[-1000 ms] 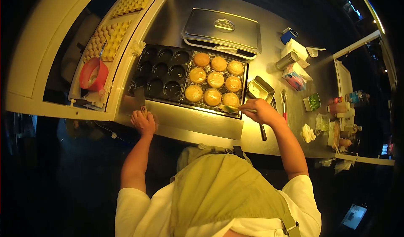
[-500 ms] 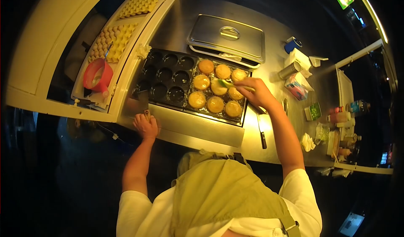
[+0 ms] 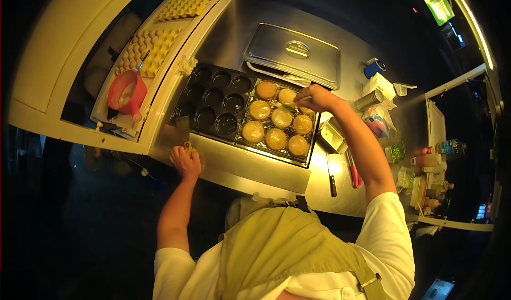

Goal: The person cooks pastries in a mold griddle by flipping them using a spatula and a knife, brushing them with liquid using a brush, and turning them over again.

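Observation:
My left hand [image 3: 186, 162] is wrapped round the handle of a flat metal scraper [image 3: 182, 125], its blade near the front left corner of the black griddle [image 3: 242, 111]. Several round golden cakes [image 3: 281, 117] sit in the griddle's right half; the round wells [image 3: 213, 96] of its left half hold nothing. Over the back right cakes, my right hand [image 3: 315, 99] is closed on a brush [image 3: 290, 107], its greenish head low between the cakes. My fingers hide part of the brush and of the cakes below.
Behind the griddle lies a lidded steel tray [image 3: 295, 50]. To the right are a small metal tin [image 3: 331, 136], a knife [image 3: 333, 185], a can [image 3: 369, 100] and a tub of chopped greens [image 3: 395, 152]. A pink pan [image 3: 128, 93] and egg trays [image 3: 149, 50] stand left.
My right hand has moved from the front right corner of the griddle back over the cakes with the brush. My left hand keeps its hold on the scraper. The view has shifted slightly.

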